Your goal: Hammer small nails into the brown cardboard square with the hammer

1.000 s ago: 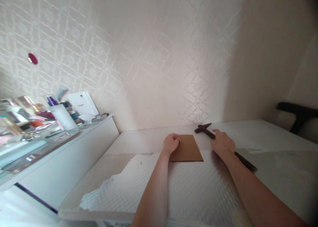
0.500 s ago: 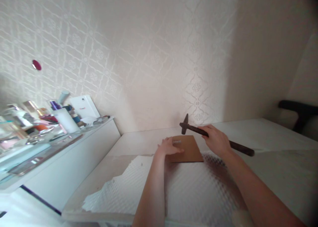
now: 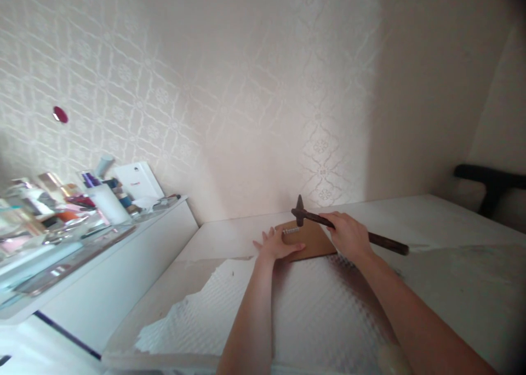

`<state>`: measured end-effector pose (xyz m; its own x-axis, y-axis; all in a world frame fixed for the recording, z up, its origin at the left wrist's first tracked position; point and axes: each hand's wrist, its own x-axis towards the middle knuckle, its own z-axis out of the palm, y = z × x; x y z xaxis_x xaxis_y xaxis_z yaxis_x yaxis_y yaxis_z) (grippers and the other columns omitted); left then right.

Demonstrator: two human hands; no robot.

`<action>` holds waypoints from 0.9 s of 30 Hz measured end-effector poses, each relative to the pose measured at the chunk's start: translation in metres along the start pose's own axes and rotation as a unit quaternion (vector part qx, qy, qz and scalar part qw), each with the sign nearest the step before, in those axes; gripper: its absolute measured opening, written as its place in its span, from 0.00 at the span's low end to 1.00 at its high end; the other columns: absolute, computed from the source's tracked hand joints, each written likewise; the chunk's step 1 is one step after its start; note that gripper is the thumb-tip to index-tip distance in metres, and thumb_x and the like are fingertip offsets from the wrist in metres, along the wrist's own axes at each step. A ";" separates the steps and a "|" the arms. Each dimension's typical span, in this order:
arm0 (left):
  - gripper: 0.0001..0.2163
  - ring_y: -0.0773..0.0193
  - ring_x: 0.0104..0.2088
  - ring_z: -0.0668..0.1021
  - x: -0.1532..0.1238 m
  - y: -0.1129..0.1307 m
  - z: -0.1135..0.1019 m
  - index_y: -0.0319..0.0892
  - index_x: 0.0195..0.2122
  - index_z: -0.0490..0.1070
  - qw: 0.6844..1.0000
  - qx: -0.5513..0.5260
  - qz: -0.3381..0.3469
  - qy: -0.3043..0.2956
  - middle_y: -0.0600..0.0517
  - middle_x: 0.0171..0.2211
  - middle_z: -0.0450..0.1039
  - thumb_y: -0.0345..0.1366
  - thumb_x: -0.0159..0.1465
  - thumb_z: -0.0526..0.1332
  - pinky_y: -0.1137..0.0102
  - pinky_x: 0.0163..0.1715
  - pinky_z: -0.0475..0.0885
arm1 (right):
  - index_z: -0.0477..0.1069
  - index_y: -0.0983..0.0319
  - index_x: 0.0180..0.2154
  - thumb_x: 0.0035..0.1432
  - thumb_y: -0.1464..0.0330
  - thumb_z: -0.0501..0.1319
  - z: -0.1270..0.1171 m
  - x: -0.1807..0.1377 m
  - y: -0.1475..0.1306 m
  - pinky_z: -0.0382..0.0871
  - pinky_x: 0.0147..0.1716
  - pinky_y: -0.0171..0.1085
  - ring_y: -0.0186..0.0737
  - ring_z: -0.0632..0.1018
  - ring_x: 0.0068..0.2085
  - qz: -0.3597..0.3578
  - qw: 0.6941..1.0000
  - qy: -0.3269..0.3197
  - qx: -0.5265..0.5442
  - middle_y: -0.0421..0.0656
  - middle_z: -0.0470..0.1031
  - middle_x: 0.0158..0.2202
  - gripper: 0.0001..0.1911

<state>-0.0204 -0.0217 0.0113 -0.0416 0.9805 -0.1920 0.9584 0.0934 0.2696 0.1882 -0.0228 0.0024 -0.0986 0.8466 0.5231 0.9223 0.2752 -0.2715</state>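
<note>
A small brown board (image 3: 313,240) lies flat on the white table (image 3: 431,216) near the wall. My left hand (image 3: 276,244) rests open on the board's left edge, fingers spread flat. A small pale metal piece (image 3: 291,230) sits on the board just beyond those fingers. My right hand (image 3: 346,234) is closed round the dark handle of a hammer (image 3: 329,221). The hammer is held above the board, its head (image 3: 299,211) hanging over the board's far left part, above the metal piece.
A sheet of white bubble wrap (image 3: 296,309) covers the table's near part under my forearms. At the left stands a white cabinet (image 3: 123,254) crowded with bottles and jars (image 3: 74,194). A dark chair arm (image 3: 489,180) shows at the right. Patterned wallpaper is behind.
My right hand took the hammer off the table and raised it over the board. My left hand opened and slid to the board's left edge, uncovering the small metal piece.
</note>
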 end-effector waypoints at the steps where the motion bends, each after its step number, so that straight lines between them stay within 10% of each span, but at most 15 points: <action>1: 0.52 0.32 0.70 0.42 0.000 0.000 0.000 0.57 0.70 0.47 1.000 0.001 0.000 -0.002 0.47 0.73 0.38 0.74 0.47 0.55 0.32 0.61 0.43 | 0.75 0.54 0.53 0.62 0.77 0.56 0.001 0.000 0.000 0.69 0.40 0.36 0.41 0.77 0.47 -0.004 1.000 -0.002 0.000 0.41 0.78 0.48 0.21; 27: 0.54 0.33 0.70 0.42 -0.001 0.000 -0.001 0.54 0.70 0.47 1.000 -0.004 0.000 -0.007 0.45 0.73 0.37 0.75 0.45 0.55 0.33 0.61 0.41 | 0.74 0.55 0.53 0.62 0.77 0.54 0.001 -0.002 -0.003 0.69 0.39 0.36 0.42 0.77 0.48 0.013 1.000 -0.022 -0.001 0.42 0.78 0.48 0.22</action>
<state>-0.0205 -0.0225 0.0130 -0.0379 0.9778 -0.2062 0.9561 0.0954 0.2771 0.1848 -0.0245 0.0012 -0.0907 0.8724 0.4804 0.9254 0.2521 -0.2831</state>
